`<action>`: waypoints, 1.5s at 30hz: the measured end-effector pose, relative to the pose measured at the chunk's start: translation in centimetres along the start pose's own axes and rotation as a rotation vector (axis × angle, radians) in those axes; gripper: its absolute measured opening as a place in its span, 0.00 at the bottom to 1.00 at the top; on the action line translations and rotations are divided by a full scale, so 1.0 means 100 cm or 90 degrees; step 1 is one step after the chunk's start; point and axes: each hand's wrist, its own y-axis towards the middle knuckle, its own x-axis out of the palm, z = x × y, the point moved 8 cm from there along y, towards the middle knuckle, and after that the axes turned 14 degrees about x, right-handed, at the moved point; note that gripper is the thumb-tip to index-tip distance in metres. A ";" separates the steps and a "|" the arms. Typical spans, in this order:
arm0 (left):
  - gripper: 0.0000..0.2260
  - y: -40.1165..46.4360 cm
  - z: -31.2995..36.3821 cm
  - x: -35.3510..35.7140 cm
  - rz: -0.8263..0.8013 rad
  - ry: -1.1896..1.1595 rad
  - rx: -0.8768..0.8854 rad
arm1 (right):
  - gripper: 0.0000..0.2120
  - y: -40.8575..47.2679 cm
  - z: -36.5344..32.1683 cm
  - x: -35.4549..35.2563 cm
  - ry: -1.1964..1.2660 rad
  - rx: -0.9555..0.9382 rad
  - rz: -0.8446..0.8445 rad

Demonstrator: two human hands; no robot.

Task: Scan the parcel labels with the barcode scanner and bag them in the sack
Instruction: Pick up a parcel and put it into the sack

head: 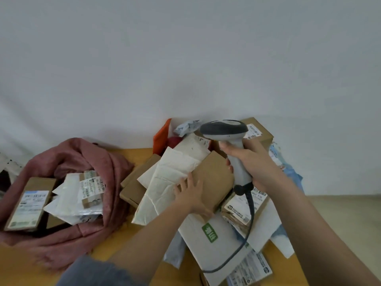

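Observation:
My right hand [252, 162] grips the handle of a grey-and-white barcode scanner [224, 131], held upright over the parcel pile, its dark cable [247, 230] trailing down. My left hand [191, 193] rests on a brown cardboard box [214, 174] on top of the pile, fingers spread along its left edge. Beside it lie cream padded mailers [165, 182]. A pink cloth sack [88, 162] lies open at the left, with a labelled brown box [28, 205] and white mailers [80, 195] inside.
The pile on the wooden table [136, 153] also holds a white box with a green logo [208, 234], labelled cardboard boxes [255, 131], an orange packet [161, 135] and blue plastic bags [292, 174]. A white wall stands behind.

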 end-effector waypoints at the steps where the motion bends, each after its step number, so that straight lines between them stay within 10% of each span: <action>1: 0.56 0.000 0.000 0.003 0.004 0.016 -0.009 | 0.07 0.000 0.003 -0.004 0.001 0.005 0.003; 21: 0.53 -0.033 -0.050 -0.050 0.166 0.015 -0.096 | 0.10 0.003 -0.004 0.000 0.006 0.008 -0.021; 34: 0.43 -0.091 -0.071 -0.093 0.197 -1.075 0.008 | 0.17 0.018 -0.008 0.047 0.149 0.033 -0.088; 45: 0.40 -0.116 -0.030 -0.134 0.104 -1.204 0.321 | 0.12 0.019 -0.010 0.108 0.084 -0.001 -0.161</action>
